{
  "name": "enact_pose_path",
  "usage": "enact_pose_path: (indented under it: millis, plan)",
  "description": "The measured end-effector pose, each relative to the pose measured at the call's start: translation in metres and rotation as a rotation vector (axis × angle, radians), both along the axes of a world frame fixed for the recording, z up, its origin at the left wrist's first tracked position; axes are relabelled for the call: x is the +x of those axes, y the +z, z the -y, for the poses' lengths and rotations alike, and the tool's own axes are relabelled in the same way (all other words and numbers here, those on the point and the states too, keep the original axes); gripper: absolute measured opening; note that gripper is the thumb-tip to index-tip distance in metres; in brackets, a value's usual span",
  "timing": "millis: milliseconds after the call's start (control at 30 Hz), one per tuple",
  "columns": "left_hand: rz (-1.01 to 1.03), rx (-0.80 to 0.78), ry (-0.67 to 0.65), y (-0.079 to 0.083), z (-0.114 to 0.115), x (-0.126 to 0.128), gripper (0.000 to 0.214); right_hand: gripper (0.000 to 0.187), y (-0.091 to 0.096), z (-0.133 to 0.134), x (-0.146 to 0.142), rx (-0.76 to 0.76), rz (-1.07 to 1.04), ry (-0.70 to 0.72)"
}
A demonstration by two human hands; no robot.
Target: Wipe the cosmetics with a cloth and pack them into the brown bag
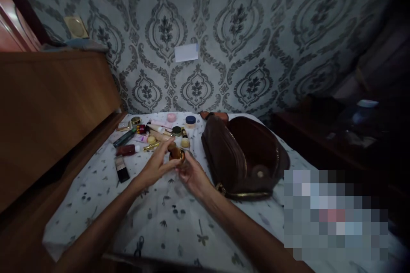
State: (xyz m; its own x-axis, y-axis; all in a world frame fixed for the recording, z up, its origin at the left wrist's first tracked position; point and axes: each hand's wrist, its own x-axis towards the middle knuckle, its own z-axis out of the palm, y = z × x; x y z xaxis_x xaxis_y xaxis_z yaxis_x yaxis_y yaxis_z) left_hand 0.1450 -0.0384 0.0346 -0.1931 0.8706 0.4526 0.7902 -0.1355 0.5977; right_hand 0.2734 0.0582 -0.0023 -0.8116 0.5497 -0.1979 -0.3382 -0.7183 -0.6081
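In front of me, over the patterned white sheet point(160, 222), a small brown, gold-ringed bottle point(175, 153) is between my two hands. My left hand point(155, 166) has its thumb and fingers curled around the bottle's upper left side. From the right and below, my right hand point(194, 175) grips the same bottle, and its fingers partly hide it. Whether the cap is on or apart from the bottle, I cannot tell. Just beyond my hands lie a yellow-capped jar point(185, 141) and a thin gold tube point(150, 146).
An unzipped brown leather bag point(221, 158) stands right of my hands. Several cosmetics lie at the back left, among them a dark red bottle point(126, 150), a navy-lidded jar point(190, 121) and a black-and-clear item point(121, 169). A wooden cabinet point(57, 115) borders the left side.
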Motion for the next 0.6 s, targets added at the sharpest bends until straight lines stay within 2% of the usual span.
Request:
enact_pose_path:
  millis: [133,200,267,367,500,600]
  plan:
    - [-0.328,-0.233,0.287,-0.035,0.036,-0.002,0.062,0.018,-0.011,0.005,0.02,-0.092,0.019,-0.011]
    - [-0.458,-0.358,0.323,-0.051,0.049,-0.001,0.062,0.018,-0.013,0.005,0.024,-0.083,0.001,-0.007]
    - [-0.509,-0.378,0.309,-0.06,0.059,0.003,0.05,0.019,-0.013,0.005,0.025,-0.066,-0.014,-0.009]
    - [-0.463,-0.35,0.28,-0.064,0.068,0.004,0.039,0.018,-0.011,0.006,0.025,-0.061,-0.025,0.004]
    - [-0.352,-0.448,0.233,-0.062,0.076,-0.015,0.055,0.017,-0.01,0.007,0.026,-0.086,-0.034,0.031]
    - [-0.267,-0.485,0.237,-0.052,0.079,-0.035,0.057,0.02,-0.01,0.008,0.026,-0.101,-0.041,0.053]
